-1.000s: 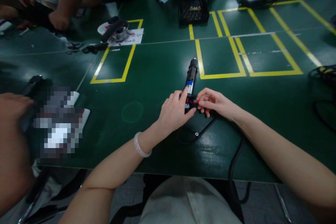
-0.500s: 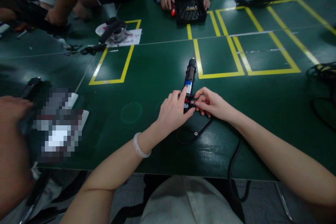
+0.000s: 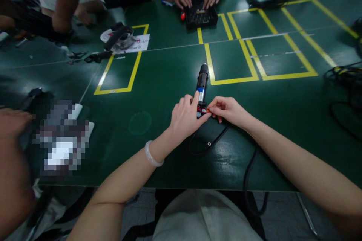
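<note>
A slim black cylindrical tool [image 3: 203,77], which looks like an electric screwdriver, lies on the green table pointing away from me. It has a blue and silver band, and its near end shows small red and orange parts. My left hand [image 3: 185,116] grips this near end, index finger along the band and thumb by the small parts. At the right side, my right hand [image 3: 225,109] pinches a small orange-red part [image 3: 207,110], mostly covered by the fingertips. A black cord [image 3: 217,141] with a small pale ring curls on the table below my hands.
Yellow tape outlines [image 3: 234,82] mark the table. Across from me, a person's hands are at a black box [image 3: 202,22] beside a red object [image 3: 182,16]. A handled tool [image 3: 120,37] lies on paper at left. Cables [image 3: 346,79] are coiled at right; another person's arm [image 3: 13,150] is at left.
My right fingertips have drawn slightly closer to the tool's near end, and my left hand keeps its grip. Across the table, the person's hands have moved over the black box.
</note>
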The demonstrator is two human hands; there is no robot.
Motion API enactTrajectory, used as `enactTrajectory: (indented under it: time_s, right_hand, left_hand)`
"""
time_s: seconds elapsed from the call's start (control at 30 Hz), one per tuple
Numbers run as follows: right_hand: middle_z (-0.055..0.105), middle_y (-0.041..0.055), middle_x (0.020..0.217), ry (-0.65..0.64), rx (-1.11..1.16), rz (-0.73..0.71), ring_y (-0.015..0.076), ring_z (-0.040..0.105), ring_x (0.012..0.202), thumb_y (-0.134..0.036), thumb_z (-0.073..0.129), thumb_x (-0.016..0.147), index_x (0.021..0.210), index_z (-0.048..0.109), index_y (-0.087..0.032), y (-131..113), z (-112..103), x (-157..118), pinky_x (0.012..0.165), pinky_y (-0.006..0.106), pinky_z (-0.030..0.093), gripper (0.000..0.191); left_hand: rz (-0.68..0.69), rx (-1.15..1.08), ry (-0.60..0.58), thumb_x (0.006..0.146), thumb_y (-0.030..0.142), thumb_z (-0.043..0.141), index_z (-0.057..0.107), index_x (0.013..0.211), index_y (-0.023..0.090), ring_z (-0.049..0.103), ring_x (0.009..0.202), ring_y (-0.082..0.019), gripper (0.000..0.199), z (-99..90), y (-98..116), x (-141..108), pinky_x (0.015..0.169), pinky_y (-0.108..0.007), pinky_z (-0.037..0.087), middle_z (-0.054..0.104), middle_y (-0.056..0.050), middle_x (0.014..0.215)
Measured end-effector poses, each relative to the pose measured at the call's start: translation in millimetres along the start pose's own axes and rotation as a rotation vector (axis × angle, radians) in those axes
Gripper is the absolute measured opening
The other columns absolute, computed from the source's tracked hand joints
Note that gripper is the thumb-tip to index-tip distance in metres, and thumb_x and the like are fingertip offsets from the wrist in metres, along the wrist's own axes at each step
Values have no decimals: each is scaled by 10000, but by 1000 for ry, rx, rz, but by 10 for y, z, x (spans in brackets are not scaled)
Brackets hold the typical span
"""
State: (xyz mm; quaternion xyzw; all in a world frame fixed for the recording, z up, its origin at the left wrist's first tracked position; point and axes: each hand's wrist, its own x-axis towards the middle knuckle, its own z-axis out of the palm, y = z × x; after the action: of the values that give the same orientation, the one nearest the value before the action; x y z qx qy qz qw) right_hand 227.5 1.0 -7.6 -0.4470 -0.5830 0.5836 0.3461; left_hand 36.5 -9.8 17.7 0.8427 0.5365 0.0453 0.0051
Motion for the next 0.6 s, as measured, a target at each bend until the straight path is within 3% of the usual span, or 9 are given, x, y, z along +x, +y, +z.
enactTrajectory:
  time_s: [0.17, 0.37, 0.6]
  right_hand:
    - [625, 11, 649, -3, 30, -7, 107, 586, 547, -283, 720, 789, 829, 630, -143, -9, -3, -5, 417, 196, 506, 171]
    - [643, 15, 724, -12, 52, -14, 94, 582, 548, -263, 688, 827, 911, 599, -158, 17, -25, 1, 375, 164, 457, 161]
    - [624, 6, 699, 16, 6, -19, 79, 528, 494, -303, 638, 877, 925, 606, -151, -5, -170, 2, 348, 166, 390, 163]
  left_hand:
    - [-9, 2, 17, 934, 607, 451, 355, 1508, 141, 528, 1040, -273, 746, 2, 13, 21, 803, -348, 452, 543, -134, 1143]
    - [-3, 5, 22, 908, 551, 509, 365, 1504, 140, 519, 1038, -283, 739, 2, -26, 27, 824, -367, 448, 543, -137, 1138]
    - [16, 74, 3, 906, 558, 509, 367, 1510, 141, 525, 1020, -279, 748, -52, -277, -69, 819, -363, 444, 546, -139, 1147]
